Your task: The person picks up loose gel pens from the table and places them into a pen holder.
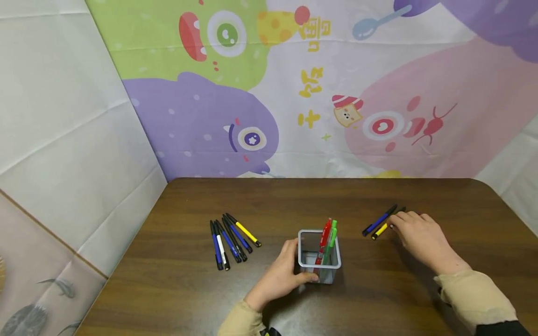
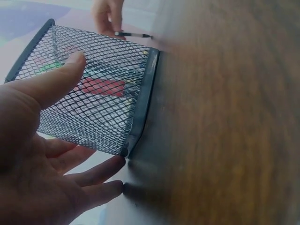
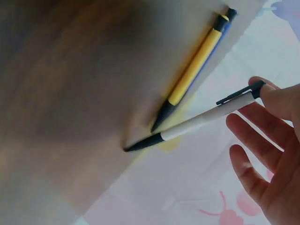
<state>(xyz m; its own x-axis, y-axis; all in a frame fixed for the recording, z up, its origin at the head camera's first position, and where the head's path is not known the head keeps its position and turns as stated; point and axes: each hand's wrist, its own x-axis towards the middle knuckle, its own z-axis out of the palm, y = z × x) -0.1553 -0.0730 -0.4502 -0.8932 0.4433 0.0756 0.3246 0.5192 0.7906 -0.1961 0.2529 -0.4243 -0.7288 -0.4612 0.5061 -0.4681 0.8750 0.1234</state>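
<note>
Nearest to the person, I see the left hand (image 1: 279, 275) gripping the pen holder (image 1: 329, 267), a mesh box which stands upright on the table (image 1: 399, 298). The thumb lies on the near wall and the fingers reach around the left side, I believe so that the box does not slide. Inside lean a red pen (image 1: 324, 235) and something green (image 1: 332, 238), one pen or two, I cannot tell. Left of the box, and apart from it, a row of pens (image 1: 221, 243) lies slightly fanned. Far to the right, the right hand (image 1: 424, 242) pinches a white pen (image 3: 201, 119) at its clip end; the other fingers are loosely spread. This hold, I think, leaves the dark tip free; whether it touches the table, I cannot tell. Just beyond lie a yellow pen (image 3: 195, 68) and a blue pen (image 1: 379, 221), side by side. Behind the table hangs a printed cloth (image 1: 311, 154).
</note>
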